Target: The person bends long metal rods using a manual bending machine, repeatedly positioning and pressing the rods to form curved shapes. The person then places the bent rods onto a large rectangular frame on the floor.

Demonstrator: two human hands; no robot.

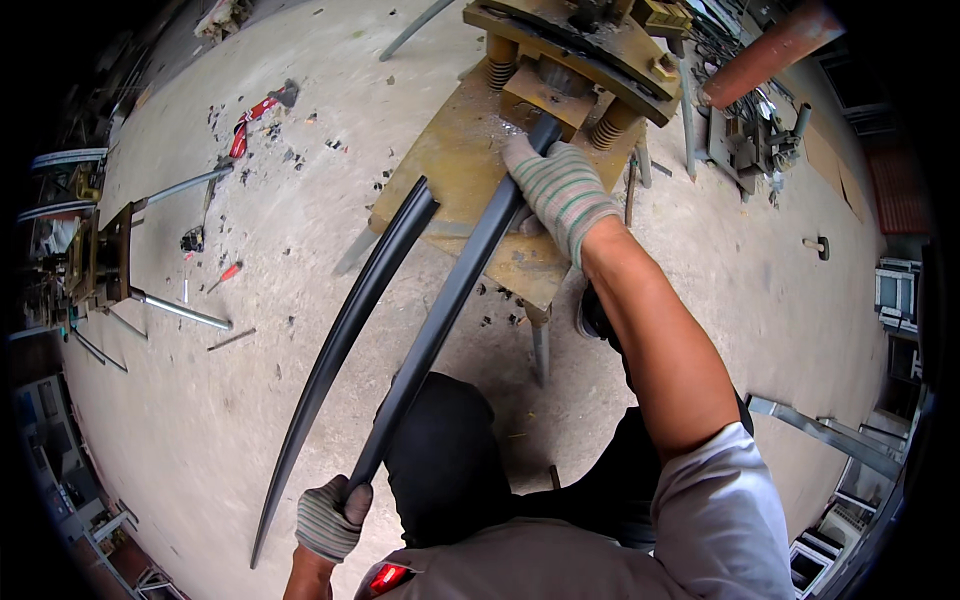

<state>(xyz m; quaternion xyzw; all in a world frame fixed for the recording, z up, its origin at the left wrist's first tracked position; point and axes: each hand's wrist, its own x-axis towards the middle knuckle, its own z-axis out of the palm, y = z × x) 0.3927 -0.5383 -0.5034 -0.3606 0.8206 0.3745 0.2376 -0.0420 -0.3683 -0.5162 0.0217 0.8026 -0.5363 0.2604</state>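
A long dark grey metal profile (pixel 440 292) slants from the lower left up to a yellow punch press (pixel 575 75) with coil springs on its posts. Its far end reaches the block at the press's base; whether it goes inside is hard to see. My right hand (pixel 562 190), in a striped knitted glove, is closed round the profile near that end. Down at the near end, my gloved left hand (pixel 331 516) grips the same profile beside my knee. Another dark profile (pixel 340 345) lies to the left, its far end resting on the press's yellow table (pixel 440 150).
A second press-like machine (pixel 103 255) stands at the far left. On the concrete floor lie a red-handled tool (pixel 231 272), a red and black object (pixel 250 125) and scattered dark scraps. A hammer (pixel 822 247) and a metal fixture (pixel 740 150) are on the right, below a rusty red pipe (pixel 770 58).
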